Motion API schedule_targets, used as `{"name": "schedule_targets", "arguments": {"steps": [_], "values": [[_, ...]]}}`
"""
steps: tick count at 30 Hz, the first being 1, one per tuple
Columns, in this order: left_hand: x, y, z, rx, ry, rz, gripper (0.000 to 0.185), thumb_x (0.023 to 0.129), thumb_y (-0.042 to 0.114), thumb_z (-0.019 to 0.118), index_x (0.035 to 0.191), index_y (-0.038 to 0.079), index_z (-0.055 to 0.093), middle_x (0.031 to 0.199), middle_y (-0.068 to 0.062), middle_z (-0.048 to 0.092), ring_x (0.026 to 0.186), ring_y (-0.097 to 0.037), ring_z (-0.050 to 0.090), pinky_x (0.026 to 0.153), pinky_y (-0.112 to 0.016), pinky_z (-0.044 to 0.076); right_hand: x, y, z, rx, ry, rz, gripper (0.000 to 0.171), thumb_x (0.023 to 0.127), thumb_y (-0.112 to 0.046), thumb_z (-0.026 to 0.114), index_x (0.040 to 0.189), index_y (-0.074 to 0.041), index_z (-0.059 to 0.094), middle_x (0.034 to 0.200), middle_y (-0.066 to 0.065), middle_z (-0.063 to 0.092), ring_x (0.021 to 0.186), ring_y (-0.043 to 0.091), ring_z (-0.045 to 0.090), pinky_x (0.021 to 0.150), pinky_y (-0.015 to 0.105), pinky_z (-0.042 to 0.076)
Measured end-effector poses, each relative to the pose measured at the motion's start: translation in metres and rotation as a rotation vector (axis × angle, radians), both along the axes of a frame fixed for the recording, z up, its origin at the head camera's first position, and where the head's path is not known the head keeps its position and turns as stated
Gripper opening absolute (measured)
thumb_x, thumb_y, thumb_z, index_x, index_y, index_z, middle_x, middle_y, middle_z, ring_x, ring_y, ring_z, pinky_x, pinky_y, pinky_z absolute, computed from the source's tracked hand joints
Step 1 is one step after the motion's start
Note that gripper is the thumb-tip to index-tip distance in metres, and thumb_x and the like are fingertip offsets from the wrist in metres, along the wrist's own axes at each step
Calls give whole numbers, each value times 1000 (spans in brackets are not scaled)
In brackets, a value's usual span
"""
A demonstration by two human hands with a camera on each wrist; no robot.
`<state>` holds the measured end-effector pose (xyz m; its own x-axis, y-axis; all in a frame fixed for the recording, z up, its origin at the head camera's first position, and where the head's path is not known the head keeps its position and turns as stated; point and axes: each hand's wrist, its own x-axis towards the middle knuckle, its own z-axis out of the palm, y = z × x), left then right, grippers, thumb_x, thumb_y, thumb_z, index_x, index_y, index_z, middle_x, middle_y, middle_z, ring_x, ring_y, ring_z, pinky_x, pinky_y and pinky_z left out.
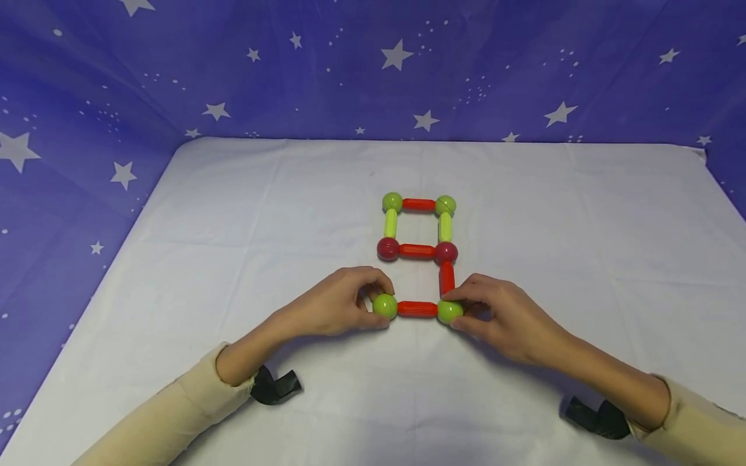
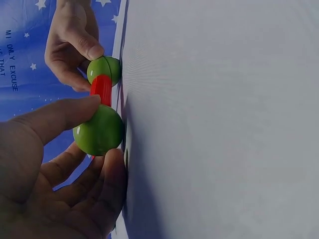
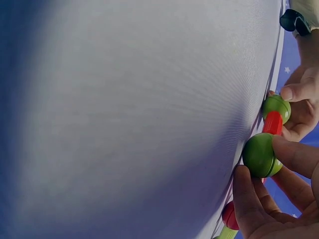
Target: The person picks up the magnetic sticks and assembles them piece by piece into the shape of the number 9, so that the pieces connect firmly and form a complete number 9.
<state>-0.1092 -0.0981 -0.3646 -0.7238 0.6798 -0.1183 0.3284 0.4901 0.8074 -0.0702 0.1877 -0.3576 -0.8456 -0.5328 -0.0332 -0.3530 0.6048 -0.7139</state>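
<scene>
My left hand (image 1: 340, 303) pinches a green ball (image 2: 98, 130) between thumb and fingers. With thumb and fingertips, my right hand (image 1: 513, 320) grips another green ball (image 3: 261, 155). A red ridged rod (image 1: 417, 309) joins these two balls. From the right one, a second red rod (image 1: 447, 278) runs up to a dark red ball (image 1: 446, 253). A red rod (image 1: 416, 251) links that to another dark red ball (image 1: 387, 248) above my left fingers; no rod shows between this ball and the left green one.
Farther back, two yellow-green rods (image 1: 391, 224) lead from the dark red balls to two green balls (image 1: 392, 202), joined by a red rod (image 1: 419, 204). White cloth (image 1: 233, 194) covers the table. Behind it hangs a blue star-patterned sheet (image 1: 350, 71). Black straps (image 1: 276, 386) hang at both cuffs.
</scene>
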Motion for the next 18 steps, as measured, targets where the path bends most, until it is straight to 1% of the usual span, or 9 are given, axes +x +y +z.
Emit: {"name": "schedule_targets", "arguments": {"steps": [8, 18], "values": [[0, 0, 1, 2, 8, -5, 32, 82, 9, 79, 111, 9, 65, 96, 5, 62, 88, -14, 59, 74, -25, 52, 0, 0, 2, 6, -4, -6, 33, 81, -2, 79, 113, -9, 72, 98, -8, 64, 83, 8, 60, 76, 25, 54], [0, -1, 1, 1, -17, 1, 33, 83, 10, 79, 113, 10, 65, 97, 4, 62, 86, -15, 59, 73, -26, 52, 1, 0, 1, -5, -5, 0, 33, 82, -2, 78, 113, -9, 72, 99, -8, 64, 84, 8, 60, 77, 26, 54]]}}
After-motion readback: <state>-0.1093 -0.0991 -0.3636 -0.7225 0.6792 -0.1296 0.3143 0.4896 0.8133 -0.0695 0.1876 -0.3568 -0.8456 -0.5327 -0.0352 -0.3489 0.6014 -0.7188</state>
